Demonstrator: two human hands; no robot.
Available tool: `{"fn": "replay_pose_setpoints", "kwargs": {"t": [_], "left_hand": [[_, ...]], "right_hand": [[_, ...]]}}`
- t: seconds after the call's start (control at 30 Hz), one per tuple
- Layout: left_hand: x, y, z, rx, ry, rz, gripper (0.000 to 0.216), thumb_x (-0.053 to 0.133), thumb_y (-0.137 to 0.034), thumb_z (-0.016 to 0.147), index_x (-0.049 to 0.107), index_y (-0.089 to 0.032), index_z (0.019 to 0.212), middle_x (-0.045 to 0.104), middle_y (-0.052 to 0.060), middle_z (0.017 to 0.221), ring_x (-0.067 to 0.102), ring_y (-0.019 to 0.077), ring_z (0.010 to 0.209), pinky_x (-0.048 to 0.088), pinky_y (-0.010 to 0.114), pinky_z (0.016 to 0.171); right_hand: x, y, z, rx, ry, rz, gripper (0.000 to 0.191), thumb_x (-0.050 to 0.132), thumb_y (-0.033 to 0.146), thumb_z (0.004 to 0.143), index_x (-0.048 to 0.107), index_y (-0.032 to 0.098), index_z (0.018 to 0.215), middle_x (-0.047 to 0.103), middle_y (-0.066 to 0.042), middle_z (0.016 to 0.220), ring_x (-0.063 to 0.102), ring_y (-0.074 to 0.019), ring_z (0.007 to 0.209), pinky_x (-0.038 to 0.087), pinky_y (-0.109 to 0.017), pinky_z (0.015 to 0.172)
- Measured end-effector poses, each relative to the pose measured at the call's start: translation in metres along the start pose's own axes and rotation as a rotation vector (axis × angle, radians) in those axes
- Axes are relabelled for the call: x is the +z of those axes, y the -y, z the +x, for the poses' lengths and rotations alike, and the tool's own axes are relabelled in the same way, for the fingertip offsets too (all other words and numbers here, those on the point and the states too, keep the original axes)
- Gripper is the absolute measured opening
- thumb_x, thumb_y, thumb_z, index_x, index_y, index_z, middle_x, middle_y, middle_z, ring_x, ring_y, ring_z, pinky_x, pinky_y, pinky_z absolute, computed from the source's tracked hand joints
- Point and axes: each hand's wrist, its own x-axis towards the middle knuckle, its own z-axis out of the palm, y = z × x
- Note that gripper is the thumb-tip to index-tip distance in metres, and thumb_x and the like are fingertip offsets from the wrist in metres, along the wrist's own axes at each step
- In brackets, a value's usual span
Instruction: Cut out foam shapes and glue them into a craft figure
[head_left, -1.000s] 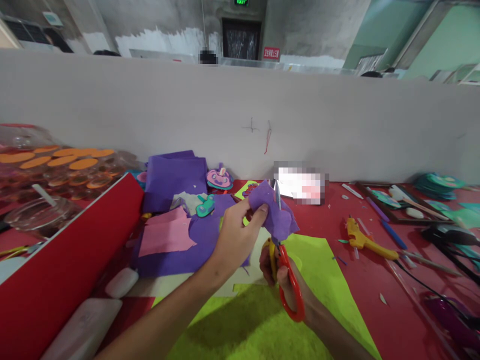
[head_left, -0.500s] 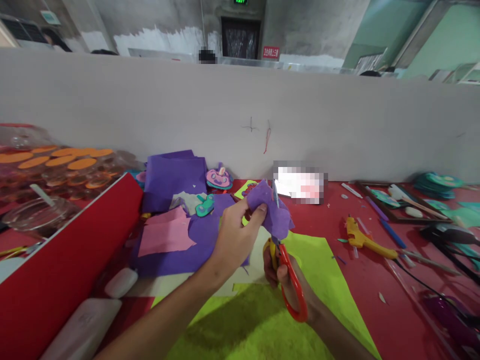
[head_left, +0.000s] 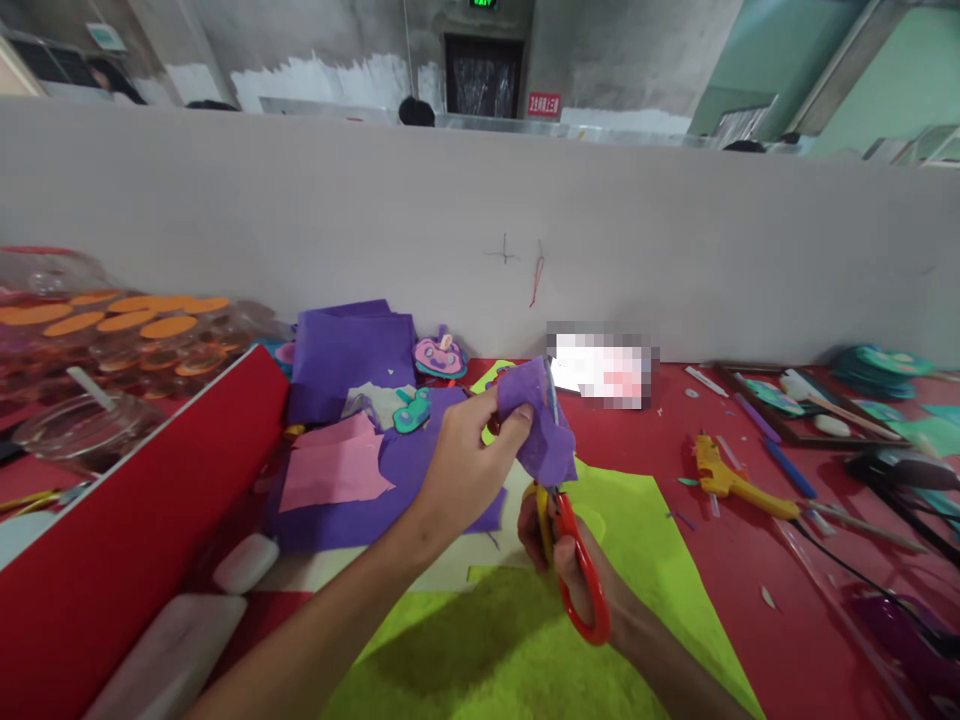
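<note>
Purple piece [head_left: 546, 440] against scissors [head_left: 568, 518].
Left hand [head_left: 474, 450] — left of scissors — pinches piece; right hand [head_left: 567, 562] clasps scissors handles [head_left: 598, 592]; glue gun [head_left: 726, 482] lies right of scissors.

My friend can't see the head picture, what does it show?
A left hand holds a purple piece and a right hand holds red-and-yellow scissors to it, above a lime-green sheet. Purple sheets and a pink sheet lie to the left on a red table, a yellow glue gun to the right.

Red table [head_left: 637, 440]: lime-green sheet [head_left: 645, 530] at front; yellow glue gun [head_left: 721, 480], blue stick [head_left: 789, 468] right
</note>
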Motion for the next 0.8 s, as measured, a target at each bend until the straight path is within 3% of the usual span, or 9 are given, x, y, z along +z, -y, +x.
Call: {"fn": "replay_pose_setpoints", "kwargs": {"t": [0.17,0.53,0.8], "left_hand": [[0.002,-0.003,-0.002,-0.031,0.017,-0.001,0.027,0.052,-0.032,0.092,0.051,-0.018,0.069,0.047,-0.002,0.066,0.042,0.0123,0.065,0.033,0.027,0.062],[0.006,0.0,-0.004,-0.08,0.002,0.019,0.032,0.053,-0.038,0.092,0.051,-0.018,0.068,0.05,-0.002,0.064,0.045,0.012,0.062,0.032,0.027,0.059],[0.009,-0.005,-0.006,-0.085,0.012,-0.02,0.032,0.052,-0.035,0.091,0.044,-0.018,0.064,0.044,-0.004,0.061,0.04,0.0107,0.06,0.031,0.027,0.058]], "right_hand": [[-0.003,-0.004,0.002,-0.091,0.057,0.0,0.067,0.046,0.089,0.08,0.054,0.024,0.091,0.042,0.003,0.07,0.033,-0.0126,0.056,0.029,-0.027,0.05],[-0.005,-0.014,0.0,-0.063,0.052,0.068,0.066,0.051,0.087,0.079,0.052,0.023,0.092,0.038,0.005,0.072,0.028,-0.0104,0.054,0.026,-0.024,0.047],[-0.003,-0.011,-0.001,-0.07,0.026,0.065,0.061,0.053,0.083,0.083,0.051,0.023,0.087,0.037,0.006,0.068,0.027,-0.0092,0.053,0.026,-0.024,0.048]]}}
